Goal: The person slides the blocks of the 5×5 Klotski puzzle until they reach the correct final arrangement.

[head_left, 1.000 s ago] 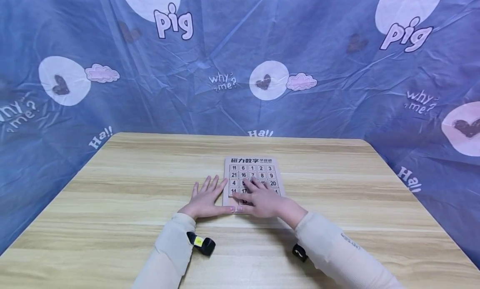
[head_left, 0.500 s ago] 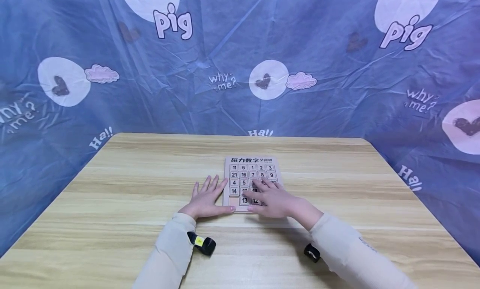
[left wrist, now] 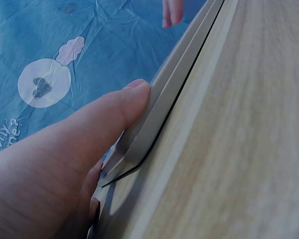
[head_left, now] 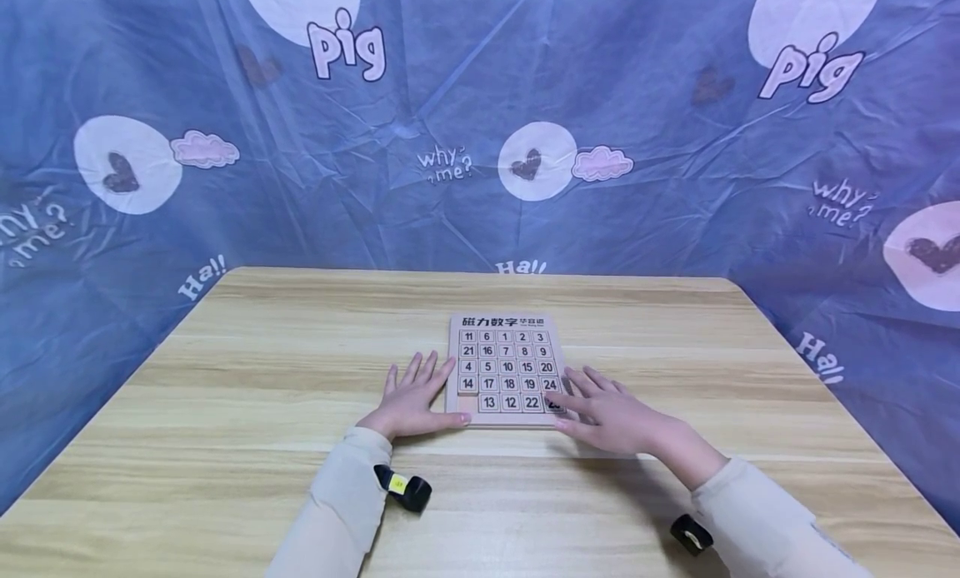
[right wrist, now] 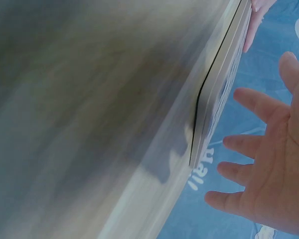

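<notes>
A number sliding puzzle (head_left: 513, 421) lies flat on the table, its numbered tiles face up. One slot is vacant at the near left corner, below the 14 tile (head_left: 468, 384). My left hand (head_left: 411, 405) lies spread at the puzzle's left side. Its thumb (left wrist: 134, 94) rests on the near edge of the frame, and its fingertips reach the left edge. At the near right corner is my right hand (head_left: 622, 416), fingers spread and holding nothing; its index finger overlaps the last tile of the bottom row. In the right wrist view its palm (right wrist: 284, 154) shows beside the board.
The wooden table (head_left: 262, 370) runs out to a blue printed cloth (head_left: 405, 211) hanging behind it. A black wrist camera (head_left: 405, 488) sits on the left sleeve, another wrist camera (head_left: 691, 534) on the right one.
My right hand has moved right, off the middle of the puzzle to its right edge, uncovering most of the lower tiles. My left hand stays in place.
</notes>
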A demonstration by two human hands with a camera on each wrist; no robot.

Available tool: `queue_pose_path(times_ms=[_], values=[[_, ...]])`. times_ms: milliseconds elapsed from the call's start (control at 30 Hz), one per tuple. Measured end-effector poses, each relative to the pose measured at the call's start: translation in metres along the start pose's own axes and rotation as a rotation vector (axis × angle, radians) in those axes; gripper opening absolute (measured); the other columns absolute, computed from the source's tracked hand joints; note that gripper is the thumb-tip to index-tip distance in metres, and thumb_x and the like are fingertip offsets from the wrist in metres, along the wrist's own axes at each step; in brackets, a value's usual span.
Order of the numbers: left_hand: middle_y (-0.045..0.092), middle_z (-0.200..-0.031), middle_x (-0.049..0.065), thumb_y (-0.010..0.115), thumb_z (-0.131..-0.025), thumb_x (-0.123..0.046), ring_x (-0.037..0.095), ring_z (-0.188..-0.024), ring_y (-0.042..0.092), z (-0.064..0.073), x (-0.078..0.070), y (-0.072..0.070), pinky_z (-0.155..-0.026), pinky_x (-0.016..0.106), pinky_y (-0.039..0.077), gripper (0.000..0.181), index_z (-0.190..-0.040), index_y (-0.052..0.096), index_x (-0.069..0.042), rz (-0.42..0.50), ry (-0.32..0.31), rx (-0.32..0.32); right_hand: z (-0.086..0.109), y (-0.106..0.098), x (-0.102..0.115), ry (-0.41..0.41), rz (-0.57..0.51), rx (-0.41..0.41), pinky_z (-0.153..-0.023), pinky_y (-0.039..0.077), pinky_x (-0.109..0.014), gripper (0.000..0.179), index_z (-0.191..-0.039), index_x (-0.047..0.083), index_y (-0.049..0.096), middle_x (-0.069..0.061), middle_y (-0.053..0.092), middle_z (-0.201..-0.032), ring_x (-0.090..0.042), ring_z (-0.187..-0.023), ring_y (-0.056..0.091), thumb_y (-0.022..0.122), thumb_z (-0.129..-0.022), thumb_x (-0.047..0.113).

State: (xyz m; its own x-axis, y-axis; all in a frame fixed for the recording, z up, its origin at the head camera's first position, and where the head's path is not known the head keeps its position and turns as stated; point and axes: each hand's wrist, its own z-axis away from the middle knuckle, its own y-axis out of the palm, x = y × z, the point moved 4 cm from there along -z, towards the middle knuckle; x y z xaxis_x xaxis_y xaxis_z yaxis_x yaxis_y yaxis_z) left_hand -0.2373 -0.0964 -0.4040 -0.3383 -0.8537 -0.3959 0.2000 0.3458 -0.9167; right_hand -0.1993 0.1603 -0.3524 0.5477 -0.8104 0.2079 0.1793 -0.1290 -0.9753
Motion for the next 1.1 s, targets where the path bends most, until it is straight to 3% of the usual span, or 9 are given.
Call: queue_pose_path(times_ms=[333, 1100], values=[[0.004, -0.143, 0.011, 0.045, -0.067, -0.072, 0.029, -0.127, -0.005, 0.001, -0.001, 0.0, -0.095, 0.052, -0.011, 0.094, -0.139, 0.013, -0.022, 0.001, 0.005, -0.003, 0.011, 0.001, -0.003, -0.026, -0.003, -0.009, -0.087, 0.018, -0.065, 0.052, -0.121, 0.014, 0.052, -0.023, 0.027, -0.134, -0.047, -0.119, 0.018, 0.038, -0.087, 0.05], [0.006, -0.142, 0.011, 0.046, -0.066, -0.072, 0.029, -0.128, -0.004, 0.002, -0.003, -0.002, -0.095, 0.052, -0.009, 0.094, -0.139, 0.014, -0.022, -0.01, 0.012, -0.008, -0.005, 0.007, 0.012, -0.06, -0.036, 0.014, -0.088, 0.017, -0.063, 0.056, -0.124, 0.014, 0.049, -0.021, 0.021, -0.137, -0.045, -0.121, 0.015, 0.038, -0.086, 0.053]])
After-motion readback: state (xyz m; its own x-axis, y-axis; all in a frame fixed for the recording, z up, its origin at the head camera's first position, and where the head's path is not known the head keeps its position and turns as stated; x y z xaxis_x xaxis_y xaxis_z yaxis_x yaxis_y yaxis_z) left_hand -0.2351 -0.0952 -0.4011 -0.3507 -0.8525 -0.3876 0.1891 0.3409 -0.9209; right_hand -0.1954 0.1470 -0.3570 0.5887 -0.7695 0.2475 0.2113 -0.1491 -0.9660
